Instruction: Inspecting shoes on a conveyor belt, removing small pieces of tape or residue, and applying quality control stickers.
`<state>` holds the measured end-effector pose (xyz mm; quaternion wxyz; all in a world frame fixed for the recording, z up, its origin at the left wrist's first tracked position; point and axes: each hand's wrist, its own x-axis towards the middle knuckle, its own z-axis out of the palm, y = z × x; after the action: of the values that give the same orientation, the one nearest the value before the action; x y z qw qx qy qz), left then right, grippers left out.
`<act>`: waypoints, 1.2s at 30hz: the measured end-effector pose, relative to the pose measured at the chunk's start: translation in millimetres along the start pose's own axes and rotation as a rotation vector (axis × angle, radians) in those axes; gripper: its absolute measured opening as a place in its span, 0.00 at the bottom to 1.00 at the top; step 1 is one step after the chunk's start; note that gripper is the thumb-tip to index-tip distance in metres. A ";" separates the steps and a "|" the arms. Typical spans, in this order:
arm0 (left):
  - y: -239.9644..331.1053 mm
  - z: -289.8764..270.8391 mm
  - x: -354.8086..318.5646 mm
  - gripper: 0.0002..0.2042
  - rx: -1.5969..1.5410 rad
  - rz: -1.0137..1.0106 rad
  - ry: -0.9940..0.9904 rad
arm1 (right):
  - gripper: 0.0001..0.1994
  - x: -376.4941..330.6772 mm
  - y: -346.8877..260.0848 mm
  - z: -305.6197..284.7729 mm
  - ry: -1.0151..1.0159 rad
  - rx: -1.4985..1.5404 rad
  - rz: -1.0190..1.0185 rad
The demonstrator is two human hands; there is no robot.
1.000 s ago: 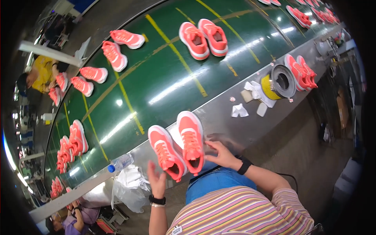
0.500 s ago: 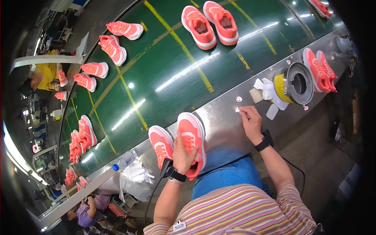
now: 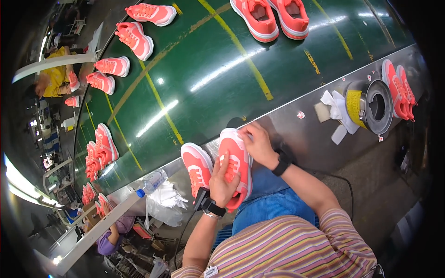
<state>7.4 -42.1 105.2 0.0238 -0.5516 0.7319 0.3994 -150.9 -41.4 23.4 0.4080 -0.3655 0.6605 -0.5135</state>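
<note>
Fingers (image 3: 230, 163) of left hand (image 3: 224, 184) curled over laces of coral sneaker (image 3: 235, 162), fingers of right hand (image 3: 258, 145) closed on its toe end.

Both hands clamped on same shoe: left from heel side pressing down on tongue and lacing, right gripping front rim, likely to steady it against metal ledge (image 3: 296, 134) at near edge of green conveyor belt (image 3: 208, 69). Shoe lying sole-down, partly over ledge, partly over blue lap. Second coral sneaker (image 3: 197, 167) just beside it on left, untouched, parked within easy reach. Further pairs of coral shoes (image 3: 273, 14) spread well apart along belt. Tape roll (image 3: 368, 104) and white scraps (image 3: 338, 111) on ledge to right, clear of hands. Plastic bottle (image 3: 150, 183) and white bag (image 3: 164, 204) near left elbow.
</note>
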 end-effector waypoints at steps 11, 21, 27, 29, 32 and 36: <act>3.3 4.4 0.2 0.35 0.017 -0.018 0.003 | 0.02 27.9 -0.9 0.2 -0.059 0.007 -0.051; 4.5 10.3 -10.5 0.35 0.144 0.027 0.088 | 0.05 -75.2 -6.7 -65.6 0.156 -0.153 -0.003; 5.2 -31.7 -81.3 0.24 -0.137 0.330 0.393 | 0.14 -60.9 -21.5 -117.4 0.273 -0.808 -0.162; -39.7 -42.8 -110.3 0.27 -0.065 0.253 0.544 | 0.20 -82.6 -53.7 -100.9 0.144 -0.558 -0.224; -95.2 -31.0 -108.1 0.28 -0.303 -0.037 0.523 | 0.36 -122.5 -50.0 -47.4 -0.256 -0.003 0.254; -151.1 5.7 -63.1 0.26 -0.794 -0.138 0.212 | 0.43 -136.5 4.4 27.1 -0.184 -0.065 0.056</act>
<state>154.6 0.2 46.9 -0.2397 -0.6039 0.4805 0.5891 -71.9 72.3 37.6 0.4692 -0.4056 0.6466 -0.4442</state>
